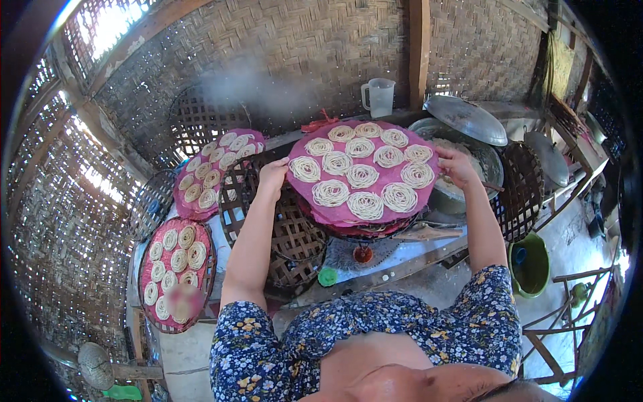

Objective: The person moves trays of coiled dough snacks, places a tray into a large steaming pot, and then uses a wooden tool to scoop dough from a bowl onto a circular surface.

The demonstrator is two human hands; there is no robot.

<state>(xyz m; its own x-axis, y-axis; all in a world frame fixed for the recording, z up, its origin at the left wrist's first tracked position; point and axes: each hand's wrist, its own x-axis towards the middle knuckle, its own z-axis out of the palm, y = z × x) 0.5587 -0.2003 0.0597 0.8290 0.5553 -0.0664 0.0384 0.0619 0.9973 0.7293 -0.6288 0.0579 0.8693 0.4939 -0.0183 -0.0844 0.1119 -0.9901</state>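
Note:
My left hand (273,175) and my right hand (459,167) hold a round pink cloth-like sheet (324,215) by its left and right edges, fingers closed on the rim. Several pale coiled noodle nests (362,176) lie on it in rough rings. More pink layers and a dark woven rim show beneath the sheet's front edge; whether I hold the sheet alone or those layers too, I cannot tell. A dark open-weave basket (284,258) lies just below my left forearm.
Further left sit a pink sheet of nests (211,167) and a round tray of nests (177,275). Steam drifts along the woven wall (321,53). Behind stand a clear pitcher (381,98) and a large pot with a metal lid (465,120). A green tub (529,268) is at right.

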